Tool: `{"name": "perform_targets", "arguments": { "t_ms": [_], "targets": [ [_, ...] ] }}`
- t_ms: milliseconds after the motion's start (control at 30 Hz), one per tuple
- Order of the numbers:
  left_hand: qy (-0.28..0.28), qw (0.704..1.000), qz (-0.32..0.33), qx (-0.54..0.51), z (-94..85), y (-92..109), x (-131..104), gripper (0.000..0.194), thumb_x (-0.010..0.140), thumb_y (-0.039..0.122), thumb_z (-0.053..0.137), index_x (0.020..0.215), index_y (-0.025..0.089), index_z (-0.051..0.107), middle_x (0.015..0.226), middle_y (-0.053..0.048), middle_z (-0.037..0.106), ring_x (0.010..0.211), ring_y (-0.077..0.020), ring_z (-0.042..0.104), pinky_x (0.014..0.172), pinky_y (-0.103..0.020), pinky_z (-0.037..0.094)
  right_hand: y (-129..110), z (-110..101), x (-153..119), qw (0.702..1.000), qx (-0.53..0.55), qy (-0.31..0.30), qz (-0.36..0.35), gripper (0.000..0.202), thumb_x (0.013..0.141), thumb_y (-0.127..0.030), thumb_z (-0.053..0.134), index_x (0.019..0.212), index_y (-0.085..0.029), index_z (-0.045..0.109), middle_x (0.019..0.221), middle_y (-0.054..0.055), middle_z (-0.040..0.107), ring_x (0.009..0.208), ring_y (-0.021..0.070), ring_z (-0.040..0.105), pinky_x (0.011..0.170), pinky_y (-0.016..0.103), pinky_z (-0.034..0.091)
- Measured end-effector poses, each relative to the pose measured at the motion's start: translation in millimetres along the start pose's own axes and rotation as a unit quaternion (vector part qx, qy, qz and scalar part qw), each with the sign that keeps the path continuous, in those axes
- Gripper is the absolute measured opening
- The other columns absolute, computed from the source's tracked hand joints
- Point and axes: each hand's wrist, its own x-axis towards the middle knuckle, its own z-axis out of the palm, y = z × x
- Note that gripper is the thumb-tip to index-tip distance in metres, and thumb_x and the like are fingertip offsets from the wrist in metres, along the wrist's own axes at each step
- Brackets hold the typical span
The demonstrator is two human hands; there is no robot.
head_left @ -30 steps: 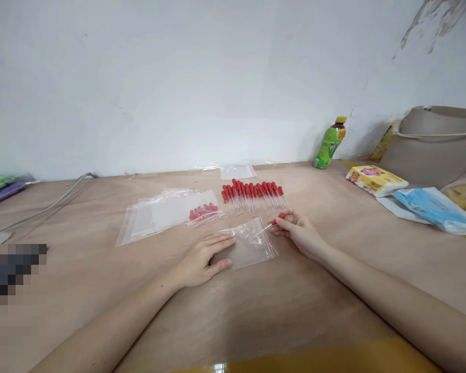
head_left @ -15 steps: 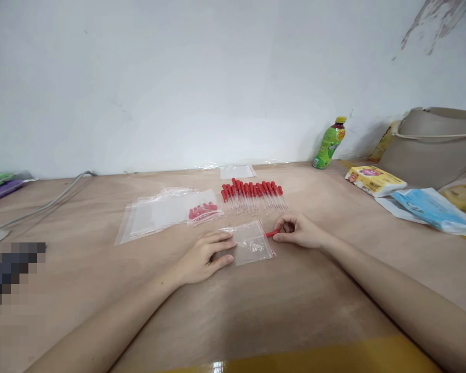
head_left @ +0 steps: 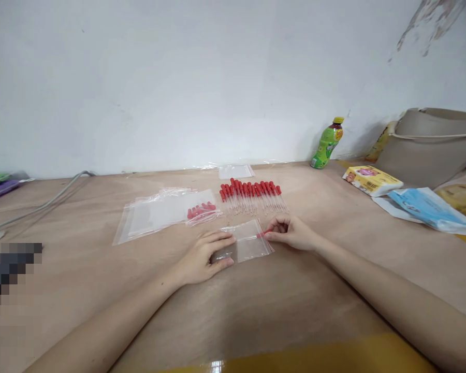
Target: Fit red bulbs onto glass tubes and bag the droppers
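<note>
A clear zip bag (head_left: 248,249) with a red line along its right edge lies flat on the table. My left hand (head_left: 204,259) rests over the bag's left side, fingers and thumb spread. At the bag's right edge, my right hand (head_left: 289,231) pinches the red bulb of a dropper (head_left: 261,234). Its clear stem and part of the bulb lie inside the bag. Just beyond stands a row of droppers (head_left: 250,190) with red bulbs and thin clear stems. To their left, filled bags (head_left: 202,211) with red bulbs showing lie on a stack of flat bags (head_left: 155,215).
Another flat bag (head_left: 236,171) lies near the wall. At right are a green bottle (head_left: 328,145), a yellow tissue pack (head_left: 373,180), a blue packet (head_left: 427,207) and a grey bin (head_left: 431,150). A cable (head_left: 58,196) and a blurred-out dark object (head_left: 10,269) sit at left.
My right hand has moved left, sliding the dropper further into the bag, so part of its red bulb is now inside. My left hand has stayed on the bag.
</note>
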Motion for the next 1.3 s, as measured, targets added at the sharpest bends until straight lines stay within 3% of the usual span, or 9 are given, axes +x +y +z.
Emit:
{"name": "perform_targets", "arguments": {
  "t_ms": [300,433,533,633,767,900,1033,1167,1300],
  "targets": [
    [-0.004,1.000,0.005,0.002,0.0,3,1,0.044,0.083,0.040,0.049,0.125,0.027,0.046,0.127,-0.006,0.048,0.117,-0.0234,0.043,0.098,-0.044,0.034,-11,16,-5,0.995,-0.011,-0.034,-0.089,0.023,0.063,-0.036,0.069,0.067,-0.016,0.059,0.063,-0.002,0.051,0.051,0.0059,0.036,0.047,0.020,0.029],
    [-0.007,1.000,0.003,0.007,0.4,3,0,0.044,0.083,0.040,0.048,0.125,0.027,0.046,0.127,-0.007,0.048,0.118,-0.0235,0.042,0.098,-0.044,0.034,-14,20,-4,0.998,0.017,-0.032,-0.058,0.029,0.071,-0.044,0.060,0.075,-0.016,0.066,0.062,0.000,0.055,0.053,0.0088,0.043,0.050,0.022,0.033],
    [-0.011,1.000,0.000,0.009,0.3,3,0,0.043,0.084,0.039,0.048,0.125,0.027,0.046,0.127,-0.007,0.048,0.118,-0.0235,0.042,0.099,-0.044,0.034,-20,22,-7,0.997,0.041,-0.042,-0.042,0.036,0.078,-0.047,0.050,0.081,-0.016,0.067,0.070,0.002,0.061,0.066,0.0128,0.052,0.061,0.025,0.040],
    [-0.012,1.000,-0.005,0.012,0.3,4,0,0.043,0.084,0.040,0.048,0.125,0.027,0.047,0.128,-0.006,0.047,0.118,-0.0231,0.041,0.099,-0.043,0.033,-26,26,-11,0.997,0.043,-0.067,-0.023,0.036,0.078,-0.048,0.050,0.084,-0.016,0.067,0.076,0.002,0.062,0.072,0.0136,0.054,0.065,0.025,0.041],
    [-0.012,1.000,-0.009,0.005,-0.7,5,-1,0.045,0.084,0.040,0.048,0.126,0.027,0.044,0.131,-0.006,0.045,0.120,-0.0233,0.040,0.100,-0.043,0.033,-24,31,-11,1.000,0.025,-0.001,0.007,0.035,0.066,-0.048,0.063,0.076,-0.015,0.066,0.063,0.000,0.057,0.056,0.0093,0.047,0.050,0.021,0.035],
    [0.013,0.999,-0.012,-0.027,-4.2,1,-2,0.049,0.083,0.038,0.049,0.129,0.025,0.039,0.135,-0.007,0.039,0.120,-0.0222,0.040,0.099,-0.040,0.035,-17,25,-6,0.998,0.032,0.042,0.047,0.034,0.064,-0.048,0.064,0.070,-0.015,0.065,0.053,-0.001,0.052,0.047,0.0070,0.038,0.044,0.021,0.029],
    [0.027,0.999,0.006,-0.041,-5.7,-8,-2,0.042,0.081,0.037,0.054,0.120,0.024,0.050,0.124,-0.007,0.050,0.113,-0.0211,0.048,0.096,-0.037,0.039,-7,11,-5,0.992,0.056,0.087,0.069,0.035,0.060,-0.048,0.066,0.069,-0.015,0.062,0.055,-0.001,0.055,0.046,0.0063,0.035,0.042,0.021,0.025],
    [0.019,0.999,0.007,-0.032,-3.4,-10,-1,0.033,0.085,0.031,0.047,0.116,0.024,0.054,0.115,-0.005,0.057,0.108,-0.0192,0.051,0.094,-0.035,0.041,0,6,-6,0.991,0.079,0.080,0.071,0.037,0.055,-0.047,0.070,0.071,-0.015,0.058,0.055,-0.002,0.055,0.044,0.0055,0.036,0.042,0.021,0.026],
    [0.019,1.000,0.000,-0.011,-2.1,-6,0,0.032,0.087,0.030,0.043,0.118,0.025,0.053,0.120,-0.005,0.053,0.113,-0.0196,0.047,0.097,-0.038,0.038,-4,8,-6,0.989,0.101,0.080,0.079,0.037,0.056,-0.046,0.069,0.072,-0.015,0.054,0.060,-0.001,0.058,0.048,0.0071,0.045,0.046,0.021,0.033]
  ]
}}
